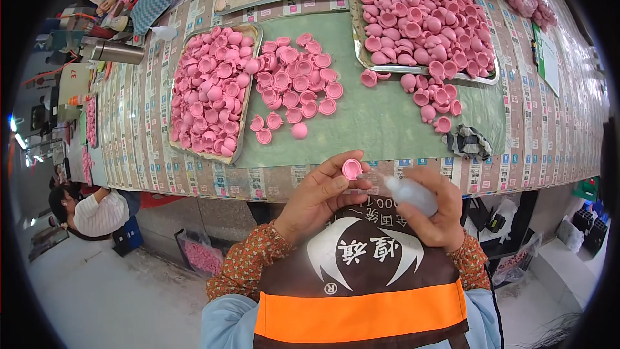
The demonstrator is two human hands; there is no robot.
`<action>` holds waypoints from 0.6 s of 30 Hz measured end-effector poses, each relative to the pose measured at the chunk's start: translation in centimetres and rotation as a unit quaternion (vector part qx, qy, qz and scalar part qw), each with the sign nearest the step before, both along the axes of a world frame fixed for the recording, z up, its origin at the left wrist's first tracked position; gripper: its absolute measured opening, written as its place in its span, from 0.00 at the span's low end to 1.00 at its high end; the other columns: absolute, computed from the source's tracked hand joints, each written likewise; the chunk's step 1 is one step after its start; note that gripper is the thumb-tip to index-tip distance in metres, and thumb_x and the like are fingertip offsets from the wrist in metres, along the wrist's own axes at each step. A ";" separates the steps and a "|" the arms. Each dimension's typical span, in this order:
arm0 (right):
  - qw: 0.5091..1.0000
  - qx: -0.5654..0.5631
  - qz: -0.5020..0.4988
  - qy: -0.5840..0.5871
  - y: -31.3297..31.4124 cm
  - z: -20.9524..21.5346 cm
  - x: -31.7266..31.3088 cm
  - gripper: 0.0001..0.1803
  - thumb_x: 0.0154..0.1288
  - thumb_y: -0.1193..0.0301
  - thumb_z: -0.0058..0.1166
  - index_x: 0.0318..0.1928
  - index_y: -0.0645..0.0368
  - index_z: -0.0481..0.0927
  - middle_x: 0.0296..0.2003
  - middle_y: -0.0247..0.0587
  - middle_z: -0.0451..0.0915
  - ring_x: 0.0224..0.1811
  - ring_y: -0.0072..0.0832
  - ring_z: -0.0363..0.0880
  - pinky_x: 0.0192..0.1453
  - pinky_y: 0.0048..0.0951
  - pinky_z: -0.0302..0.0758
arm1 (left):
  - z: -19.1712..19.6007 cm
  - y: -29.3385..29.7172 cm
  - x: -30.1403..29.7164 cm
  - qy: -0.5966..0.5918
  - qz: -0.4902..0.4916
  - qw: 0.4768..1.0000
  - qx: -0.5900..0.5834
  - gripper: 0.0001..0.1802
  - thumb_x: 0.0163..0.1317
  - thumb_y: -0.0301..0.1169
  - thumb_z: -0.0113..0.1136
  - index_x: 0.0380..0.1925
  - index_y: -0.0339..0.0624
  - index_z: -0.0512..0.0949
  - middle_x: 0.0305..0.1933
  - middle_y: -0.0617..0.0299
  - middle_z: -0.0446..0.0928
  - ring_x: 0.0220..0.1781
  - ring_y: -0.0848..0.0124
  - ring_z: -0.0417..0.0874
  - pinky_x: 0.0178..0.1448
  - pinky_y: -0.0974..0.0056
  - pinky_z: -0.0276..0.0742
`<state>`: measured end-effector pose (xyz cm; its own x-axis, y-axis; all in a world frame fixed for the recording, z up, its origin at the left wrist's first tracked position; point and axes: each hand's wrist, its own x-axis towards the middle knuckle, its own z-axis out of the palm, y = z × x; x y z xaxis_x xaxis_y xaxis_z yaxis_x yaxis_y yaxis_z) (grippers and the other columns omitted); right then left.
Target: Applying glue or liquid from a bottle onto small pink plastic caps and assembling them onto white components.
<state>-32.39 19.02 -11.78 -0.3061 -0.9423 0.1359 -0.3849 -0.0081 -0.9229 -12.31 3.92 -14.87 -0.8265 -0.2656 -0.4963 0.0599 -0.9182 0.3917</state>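
My left hand (318,195) pinches one small pink rubber cap (352,169) between thumb and fingers, its hollow side facing up, just below the table's front edge. My right hand (431,210) grips a small translucent squeeze bottle (409,194) whose thin nozzle points left at the cap. Both hands are held close together over my brown and orange apron.
A green mat (381,123) bears loose pink caps (294,87). A metal tray (244,123) on the left and another metal tray (356,32) at the back right are heaped with caps. A dark rag (468,142) lies on the mat's right. A seated person (90,210) is at far left.
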 end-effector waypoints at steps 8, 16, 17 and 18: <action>0.987 -0.125 0.040 0.097 -1.0 0.6 -0.3 0.22 0.46 0.71 0.73 0.44 0.59 0.82 0.31 0.40 0.83 0.24 0.36 0.81 0.27 0.33 0.73 | 0.0 0.5 -0.1 0.003 -0.013 1.000 -0.019 0.32 0.70 0.30 0.57 0.72 0.40 0.59 0.66 0.51 0.70 0.58 0.63 0.81 0.61 0.61 0.82; 0.989 -0.119 0.060 0.067 -0.9 -0.3 -0.3 0.22 0.44 0.72 0.72 0.43 0.60 0.83 0.23 0.38 0.78 0.19 0.34 0.78 0.23 0.33 0.69 | 0.0 0.7 -0.2 -0.006 -0.021 1.000 -0.022 0.32 0.71 0.30 0.56 0.72 0.41 0.59 0.66 0.51 0.70 0.58 0.65 0.80 0.61 0.61 0.82; 0.989 -0.124 0.061 0.061 -0.9 -0.5 -0.3 0.22 0.44 0.73 0.72 0.43 0.61 0.83 0.22 0.38 0.78 0.19 0.34 0.77 0.23 0.33 0.69 | 0.0 0.7 -0.2 -0.007 -0.022 0.999 -0.022 0.32 0.71 0.30 0.56 0.72 0.41 0.59 0.66 0.51 0.70 0.58 0.65 0.80 0.61 0.61 0.82; 0.988 -0.128 0.061 0.054 -0.9 -0.6 -0.3 0.21 0.45 0.73 0.72 0.43 0.61 0.83 0.21 0.38 0.77 0.18 0.33 0.76 0.22 0.33 0.68 | 0.0 0.7 -0.2 -0.006 -0.025 0.999 -0.025 0.31 0.71 0.30 0.56 0.72 0.41 0.59 0.66 0.52 0.70 0.59 0.66 0.80 0.61 0.62 0.82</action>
